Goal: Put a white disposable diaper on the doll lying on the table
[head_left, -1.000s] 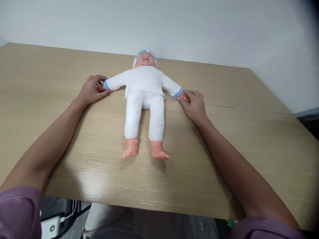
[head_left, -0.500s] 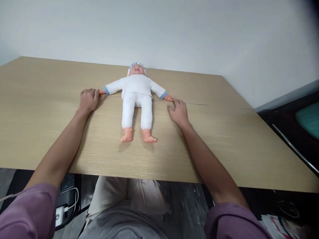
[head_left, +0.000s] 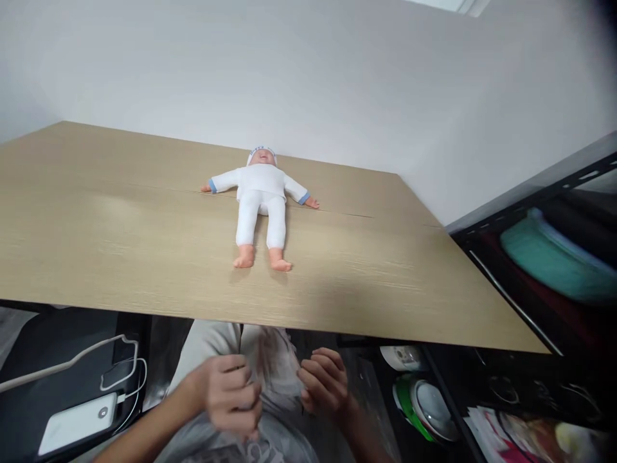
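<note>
Left hand: The left hand [head_left: 226, 399] is below the near edge of the tabletop, over the person's lap, its fingers curled shut on a white, partly see-through bag [head_left: 272, 373].
Right hand: The right hand [head_left: 325, 386] is just beside the left one, fingers bent and closed on the other side of the same bag. Both hands are blurred, so the exact grip is hard to make out.
Bag: It is bunched between the two hands, in front of light-coloured trousers, under the tabletop's near edge.
Baby doll: The baby doll [head_left: 260, 206] lies on its back on the wooden tabletop [head_left: 120, 244], near the far edge and about midway along it. It wears a white suit with blue cuffs and a white cap. Arms are spread to the sides, bare feet point towards the near edge. No hand touches it; it lies well apart from both.
Tabletop: Pale wood grain, with a thin seam running side to side under the doll's arms.
Below left: A white power bank [head_left: 77, 424] with a white cable [head_left: 72, 363] lies on a dark surface under the tabletop's left part.
Right side: A dark shelf [head_left: 525, 212] stands beyond the right edge, holding a teal item [head_left: 554, 257], too blurred to name. Lower down sits a round green and white object [head_left: 424, 405].
Behind: A plain white wall [head_left: 308, 77] meets the far edge.
</note>
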